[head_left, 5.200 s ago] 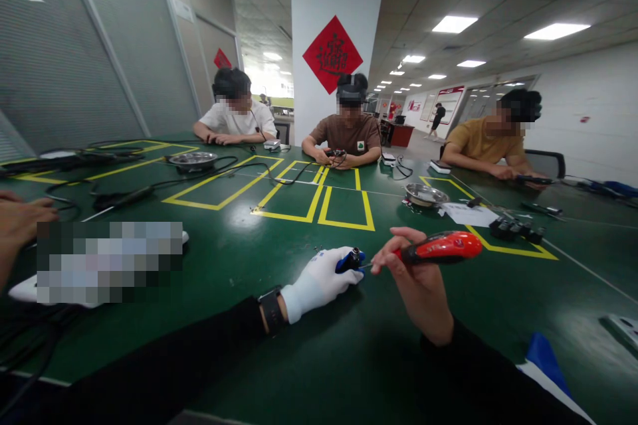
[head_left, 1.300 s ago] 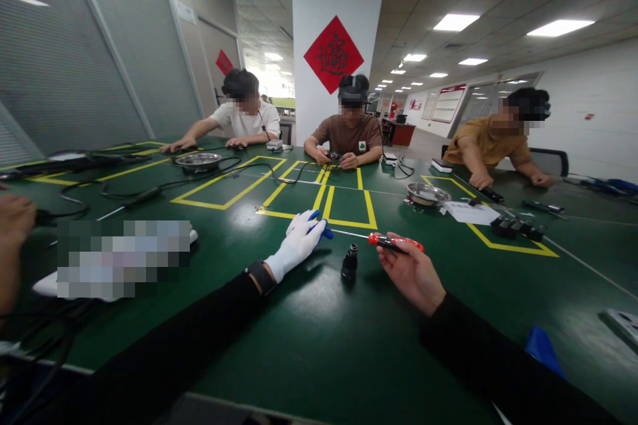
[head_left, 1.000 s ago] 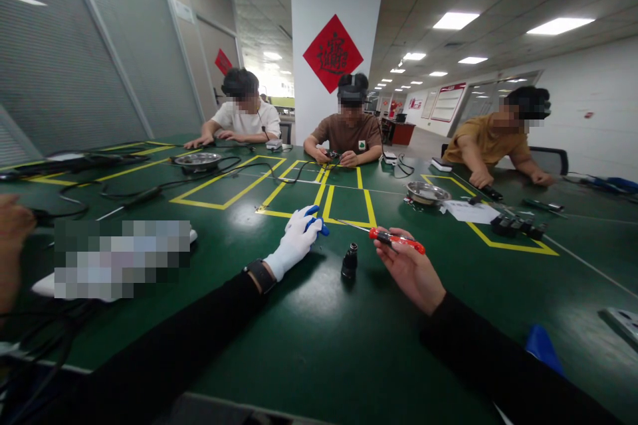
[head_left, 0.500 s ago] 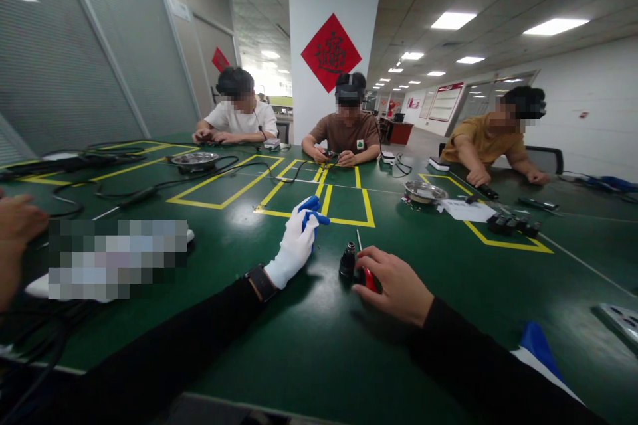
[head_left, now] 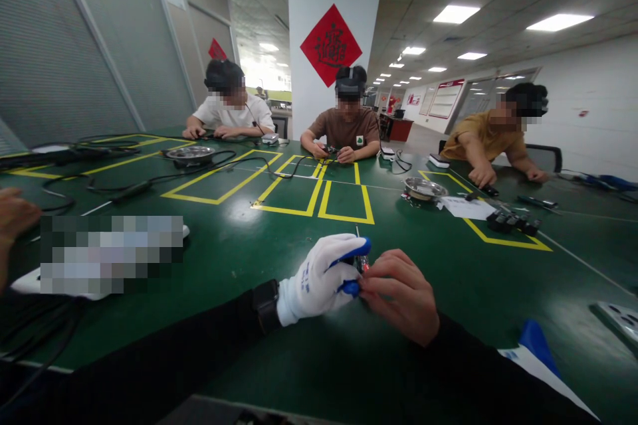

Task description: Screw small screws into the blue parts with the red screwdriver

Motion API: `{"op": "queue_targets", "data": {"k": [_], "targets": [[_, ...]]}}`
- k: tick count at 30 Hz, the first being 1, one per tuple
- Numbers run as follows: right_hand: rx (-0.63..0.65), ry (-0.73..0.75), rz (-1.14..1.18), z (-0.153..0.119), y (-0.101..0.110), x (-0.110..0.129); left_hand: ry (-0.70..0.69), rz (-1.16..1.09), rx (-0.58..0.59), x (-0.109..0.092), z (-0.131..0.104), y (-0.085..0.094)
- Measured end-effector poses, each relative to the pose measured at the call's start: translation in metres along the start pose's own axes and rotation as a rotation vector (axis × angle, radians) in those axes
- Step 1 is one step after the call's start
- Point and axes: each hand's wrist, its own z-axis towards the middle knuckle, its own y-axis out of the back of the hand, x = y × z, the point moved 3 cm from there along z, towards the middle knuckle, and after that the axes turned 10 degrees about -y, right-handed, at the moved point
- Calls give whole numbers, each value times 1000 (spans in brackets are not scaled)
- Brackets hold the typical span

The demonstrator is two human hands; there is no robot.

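My left hand (head_left: 323, 275), in a white glove with blue fingertips, is closed around a small black cylindrical part (head_left: 361, 261), mostly hidden by the glove. Bare and with its fingers pinched together, my right hand (head_left: 401, 292) meets the left fingertips; what it pinches, if anything, is hidden. Just behind the hands lies a screwdriver (head_left: 367, 267): a bit of its red handle and its thin metal shaft show. A blue-and-white glove (head_left: 541, 352) rests near my right forearm.
Three people sit across the green table (head_left: 239, 246). Another person's hand (head_left: 17, 212) is at the far left. Metal bowls (head_left: 425, 190), a paper sheet (head_left: 468, 208), black parts (head_left: 513, 220), cables (head_left: 149, 184) and a white power strip (head_left: 618, 322) lie around. Yellow tape marks rectangles.
My left hand has moved right and closed around the black part, which stood on the table. My right hand has left the screwdriver handle and pinches beside the left fingertips.
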Motion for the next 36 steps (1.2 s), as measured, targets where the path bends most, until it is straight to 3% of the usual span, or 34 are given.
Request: {"op": "queue_targets", "data": {"k": [9, 11, 15, 18, 21, 24, 27, 36], "targets": [[13, 148, -108, 4, 0, 5, 21, -70, 36, -2, 0, 3], [-33, 63, -64, 1, 0, -2, 74, 3, 12, -1, -1, 6], [-97, -249, -91, -3, 1, -24, 369, 143, -55, 13, -4, 11], [57, -323, -256, -1, -2, -34, 505, 17, 72, 29, -11, 5], [197, -371, -340, 1, -4, -37, 545, -189, 302, 41, -23, -9], [271, -408, -347, 0, -7, -37, 563, -255, 433, 45, -33, -19], [311, -405, -359, -1, -12, -36, 569, -244, 469, 44, -34, -23], [335, -345, -460, 3, -23, -33, 600, -262, 418, 41, -33, -26]]}}
